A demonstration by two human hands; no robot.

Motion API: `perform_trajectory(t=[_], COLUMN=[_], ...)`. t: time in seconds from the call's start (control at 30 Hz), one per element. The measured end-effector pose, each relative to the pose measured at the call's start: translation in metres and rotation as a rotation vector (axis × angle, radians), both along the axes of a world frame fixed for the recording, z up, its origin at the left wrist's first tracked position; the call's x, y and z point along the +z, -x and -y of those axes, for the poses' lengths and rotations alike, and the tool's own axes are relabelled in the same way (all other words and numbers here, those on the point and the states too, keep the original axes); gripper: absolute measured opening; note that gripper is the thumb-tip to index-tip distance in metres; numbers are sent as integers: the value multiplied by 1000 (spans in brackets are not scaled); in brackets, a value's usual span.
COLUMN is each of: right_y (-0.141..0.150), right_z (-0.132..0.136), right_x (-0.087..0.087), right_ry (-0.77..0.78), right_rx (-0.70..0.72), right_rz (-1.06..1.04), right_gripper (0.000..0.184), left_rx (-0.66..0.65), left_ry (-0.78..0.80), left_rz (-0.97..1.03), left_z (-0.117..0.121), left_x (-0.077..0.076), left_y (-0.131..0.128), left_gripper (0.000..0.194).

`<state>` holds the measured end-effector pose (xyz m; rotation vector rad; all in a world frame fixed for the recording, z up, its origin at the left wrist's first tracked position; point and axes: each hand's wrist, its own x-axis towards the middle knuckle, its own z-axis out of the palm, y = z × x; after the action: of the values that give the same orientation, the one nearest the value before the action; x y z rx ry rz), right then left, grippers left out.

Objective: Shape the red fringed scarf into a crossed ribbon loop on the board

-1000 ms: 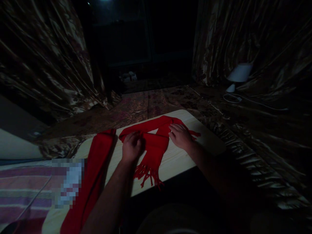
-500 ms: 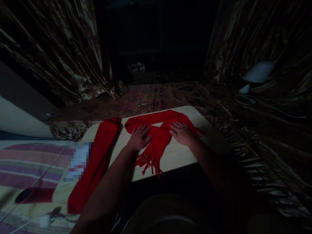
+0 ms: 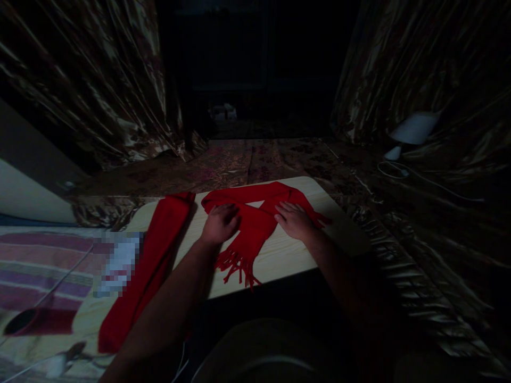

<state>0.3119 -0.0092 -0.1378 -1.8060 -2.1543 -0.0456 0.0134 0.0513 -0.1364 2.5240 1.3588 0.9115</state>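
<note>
A red fringed scarf (image 3: pixel 255 230) lies looped on a pale wooden table (image 3: pixel 275 256), with one fringed end hanging toward the near edge. My left hand (image 3: pixel 219 222) is at the loop's left side, its fingers bent and the thumb apart from them; its fingertips are in shadow. Flat on the right part of the same scarf rests my right hand (image 3: pixel 293 219), fingers stretched out. Left of my left forearm, a second red piece of cloth (image 3: pixel 159 247), folded into a long strip, runs down the table's left side.
A striped bedspread (image 3: pixel 35 260) with cables and a dark red cylindrical object (image 3: pixel 43 322) is at left, beside a blurred packet (image 3: pixel 120 266). Beyond the table stands a patterned cloth surface (image 3: pixel 255 159). A white lamp (image 3: pixel 415 127) with its cord is at right, between heavy curtains (image 3: pixel 120 80).
My left hand's fingers have gone from spread flat on the scarf to bent, and the hand has shifted slightly left. My right hand stays flat. The view has turned slightly right.
</note>
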Motion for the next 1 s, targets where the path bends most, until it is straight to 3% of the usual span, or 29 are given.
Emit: perform_trajectory(t=[0.2,0.37,0.5,0.73,1.0], right_y=[-7,-15,-17,-19,-18], right_z=[4,4,2,-5,-4], right_x=[12,15,11,-2,2], right_ry=[-345,-436,-395,-64,-56], right_rx=[-193,-347,-346,-380,-397], right_rz=[-113,-182,-192,-3,43], right_gripper=[50,54,54,38,37], left_rx=[365,455,433,466,463], left_ry=[-130,-117,-21,101,107], left_rz=[211,102,3,-108,-106], left_z=[0,-3,-5,-6,-5], left_x=[7,2,-3,-4,-5], left_y=[7,8,8,7,8], left_gripper=[55,62,71,63,61])
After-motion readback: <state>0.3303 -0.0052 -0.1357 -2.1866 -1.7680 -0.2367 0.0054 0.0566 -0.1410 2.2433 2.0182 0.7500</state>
